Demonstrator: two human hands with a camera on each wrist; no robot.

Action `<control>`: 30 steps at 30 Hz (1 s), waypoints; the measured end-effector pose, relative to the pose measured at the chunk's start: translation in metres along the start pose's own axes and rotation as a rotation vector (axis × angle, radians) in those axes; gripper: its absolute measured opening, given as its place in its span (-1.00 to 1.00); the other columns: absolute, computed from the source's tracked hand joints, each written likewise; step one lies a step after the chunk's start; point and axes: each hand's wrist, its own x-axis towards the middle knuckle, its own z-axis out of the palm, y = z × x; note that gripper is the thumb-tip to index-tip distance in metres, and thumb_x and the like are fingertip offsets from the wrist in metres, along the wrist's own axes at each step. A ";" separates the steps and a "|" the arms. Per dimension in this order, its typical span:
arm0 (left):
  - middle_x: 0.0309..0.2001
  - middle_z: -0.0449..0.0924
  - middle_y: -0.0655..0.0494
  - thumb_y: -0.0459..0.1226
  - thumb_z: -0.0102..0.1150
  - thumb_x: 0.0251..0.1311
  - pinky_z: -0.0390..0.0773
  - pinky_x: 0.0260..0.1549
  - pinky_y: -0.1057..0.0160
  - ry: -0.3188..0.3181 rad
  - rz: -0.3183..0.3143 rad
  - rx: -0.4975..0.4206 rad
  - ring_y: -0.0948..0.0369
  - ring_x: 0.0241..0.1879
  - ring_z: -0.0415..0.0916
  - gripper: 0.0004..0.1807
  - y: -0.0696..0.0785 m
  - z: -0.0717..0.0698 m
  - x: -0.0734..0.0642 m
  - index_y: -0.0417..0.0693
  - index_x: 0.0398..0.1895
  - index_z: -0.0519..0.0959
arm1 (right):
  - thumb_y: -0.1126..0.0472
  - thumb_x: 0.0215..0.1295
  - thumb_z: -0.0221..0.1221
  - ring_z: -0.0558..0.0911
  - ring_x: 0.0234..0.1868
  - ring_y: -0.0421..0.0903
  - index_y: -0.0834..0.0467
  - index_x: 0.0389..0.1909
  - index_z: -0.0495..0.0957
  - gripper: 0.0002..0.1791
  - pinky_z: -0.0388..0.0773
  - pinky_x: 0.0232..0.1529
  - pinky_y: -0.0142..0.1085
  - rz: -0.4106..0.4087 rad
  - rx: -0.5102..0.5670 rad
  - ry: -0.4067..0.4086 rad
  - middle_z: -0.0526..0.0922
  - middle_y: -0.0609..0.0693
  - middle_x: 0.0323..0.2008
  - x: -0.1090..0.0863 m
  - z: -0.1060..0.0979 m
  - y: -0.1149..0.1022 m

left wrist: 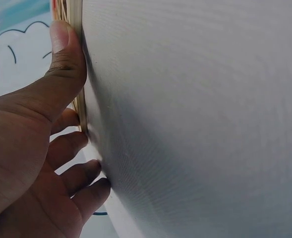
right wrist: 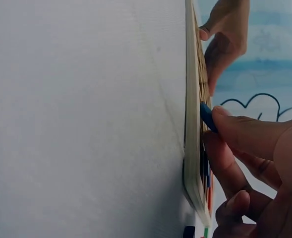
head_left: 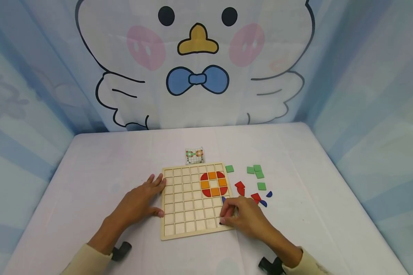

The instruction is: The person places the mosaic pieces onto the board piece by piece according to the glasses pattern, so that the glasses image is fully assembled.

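A wooden grid board (head_left: 184, 217) lies on the table. Red quarter-round and orange square tiles (head_left: 205, 184) form a ring in its upper right cells. My left hand (head_left: 137, 200) rests against the board's left edge, thumb and fingers spread along it. Over the lower right cells, my right hand (head_left: 246, 215) pinches a small blue tile (right wrist: 208, 117) between thumb and index finger, close over the board. Another blue tile (head_left: 223, 199) shows on the board just above the right hand, partly hidden by it.
Right of the board lie several loose green squares (head_left: 261, 186), red tiles (head_left: 239, 185) and two blue half-rounds (head_left: 269, 194). A small pattern card (head_left: 194, 156) sits behind the board's far edge. Printed curtains (head_left: 196, 110) enclose the white table (head_left: 124, 149).
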 end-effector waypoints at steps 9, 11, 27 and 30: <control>0.68 0.11 -0.09 0.09 0.61 -0.07 0.42 0.42 -0.35 0.001 0.001 0.003 -0.22 0.66 0.09 0.22 0.000 -0.001 -0.001 -0.07 0.67 0.22 | 0.11 0.10 0.61 0.48 -0.34 -0.21 -0.23 -0.54 0.66 -0.71 0.34 -0.28 -0.35 -0.012 -0.102 0.009 0.52 -0.36 -0.58 0.001 0.004 -0.004; 0.68 0.11 -0.09 0.09 0.61 -0.06 0.42 0.42 -0.36 0.001 0.001 0.001 -0.22 0.66 0.09 0.22 0.000 -0.001 -0.001 -0.07 0.67 0.22 | 0.11 0.11 0.61 0.48 -0.33 -0.22 -0.23 -0.55 0.67 -0.71 0.34 -0.27 -0.35 -0.015 -0.109 0.002 0.52 -0.37 -0.58 0.001 0.003 -0.004; 0.68 0.11 -0.08 0.06 0.63 -0.09 0.41 0.42 -0.36 0.009 0.000 -0.010 -0.22 0.66 0.08 0.23 0.000 0.000 -0.001 -0.07 0.67 0.22 | 0.23 0.15 0.57 0.55 -0.36 -0.20 -0.14 -0.39 0.76 -0.79 0.45 -0.30 -0.35 -0.023 -0.036 -0.026 0.60 -0.32 -0.53 0.009 -0.013 0.000; 0.68 0.11 -0.08 0.06 0.62 -0.08 0.41 0.42 -0.36 0.006 -0.001 -0.019 -0.21 0.66 0.08 0.22 0.000 0.000 -0.002 -0.07 0.66 0.22 | 0.22 0.17 0.57 0.53 -0.34 -0.18 -0.11 -0.33 0.77 -0.81 0.43 -0.30 -0.34 -0.002 -0.037 0.017 0.60 -0.29 -0.51 0.019 -0.020 0.003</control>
